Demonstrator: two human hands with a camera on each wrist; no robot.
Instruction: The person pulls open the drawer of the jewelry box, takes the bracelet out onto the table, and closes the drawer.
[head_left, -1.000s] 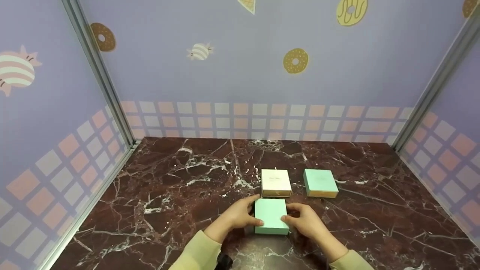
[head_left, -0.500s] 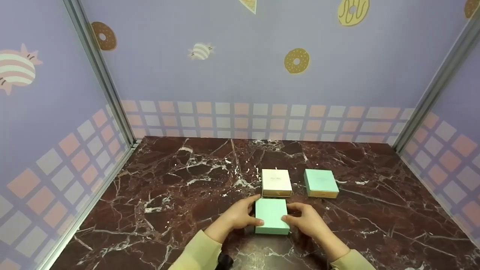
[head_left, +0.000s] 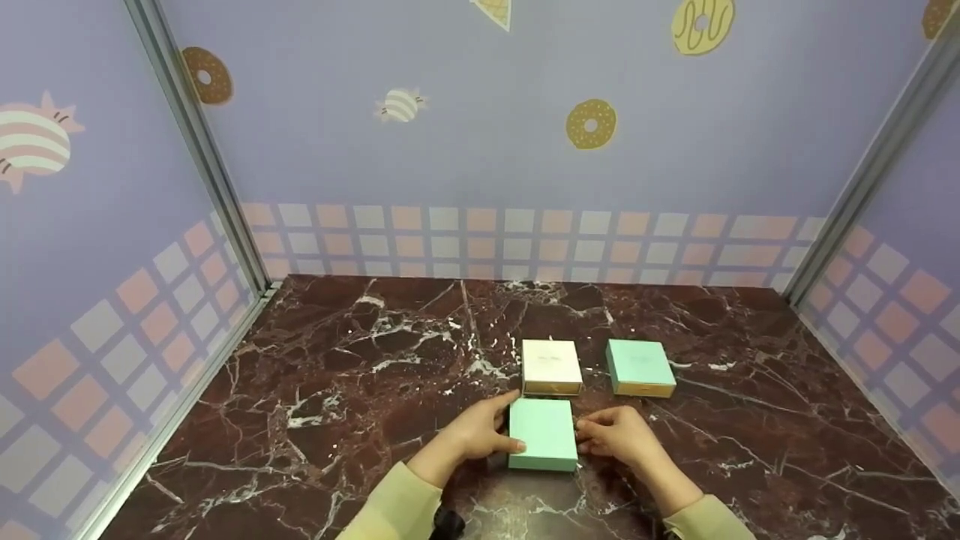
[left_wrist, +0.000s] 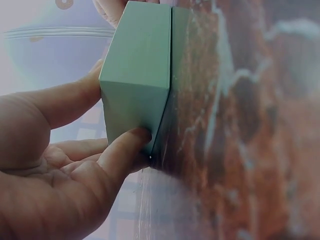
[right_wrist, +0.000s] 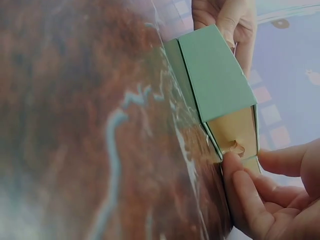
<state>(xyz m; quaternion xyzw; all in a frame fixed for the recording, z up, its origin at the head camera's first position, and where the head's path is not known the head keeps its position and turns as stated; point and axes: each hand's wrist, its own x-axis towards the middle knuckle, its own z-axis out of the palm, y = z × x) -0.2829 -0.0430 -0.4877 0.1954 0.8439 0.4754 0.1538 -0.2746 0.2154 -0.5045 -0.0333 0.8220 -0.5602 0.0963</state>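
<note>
A mint-green box (head_left: pixel 541 431) lies on the dark marbled tabletop, close to the person. The left hand (head_left: pixel 474 431) grips its left side; in the left wrist view, fingers (left_wrist: pixel 125 150) press that side wall and another digit reaches the top edge. At the box's right side is the right hand (head_left: pixel 619 437), fingers bent. The right wrist view shows a cream-gold end face (right_wrist: pixel 242 131) there, with a small ribbon tab (right_wrist: pixel 237 147). One fingertip sits right at the tab and another digit at the box's upper edge; whether they pinch the tab I cannot tell.
Right behind the mint box stands a cream box (head_left: pixel 551 364) with a gold front. Farther right is another mint box (head_left: pixel 640 366), its front gold too. Patterned lilac panels (head_left: pixel 480 150) enclose the table (head_left: pixel 360 435) at the back and both sides.
The right thumb has left the top of the near mint box, and the right hand has shifted slightly right, to its side face. The left hand and the boxes stay in place.
</note>
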